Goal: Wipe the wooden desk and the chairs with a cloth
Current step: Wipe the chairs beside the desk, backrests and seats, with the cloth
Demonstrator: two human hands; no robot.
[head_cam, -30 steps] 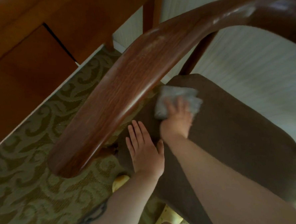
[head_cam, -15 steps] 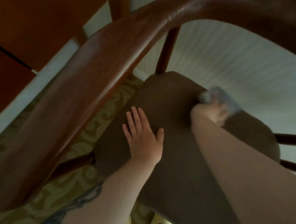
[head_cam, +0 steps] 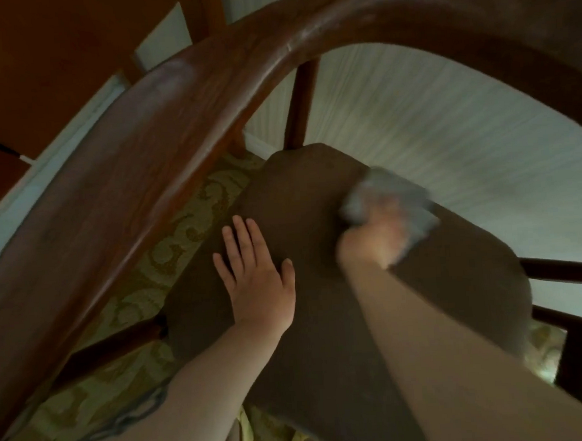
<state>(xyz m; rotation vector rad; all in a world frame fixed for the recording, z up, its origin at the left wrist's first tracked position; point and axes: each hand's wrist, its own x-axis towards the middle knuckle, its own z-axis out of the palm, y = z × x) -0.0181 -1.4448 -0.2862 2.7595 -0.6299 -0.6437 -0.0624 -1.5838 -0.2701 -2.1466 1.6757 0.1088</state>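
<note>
The right hand point(head_cam: 374, 239) presses the grey cloth point(head_cam: 392, 202) against the far right edge of the brown seat point(head_cam: 323, 320); both are motion-blurred, and whether the fingers lie flat or curl over the cloth I cannot tell. A second ago the cloth sat near the seat's left part, just ahead of the left hand; it has since swept across to the right. Judgement: one pass over the seat is nearly complete. The left hand point(head_cam: 255, 277) remains flat on the seat, fingers straight, bracing. The curved wooden backrest point(head_cam: 181, 124) arches close overhead and crowds the reach. Side rungs point(head_cam: 565, 271) project at right. Patterned carpet point(head_cam: 129, 383) lies below. The desk point(head_cam: 34, 58) shows at upper left.
</note>
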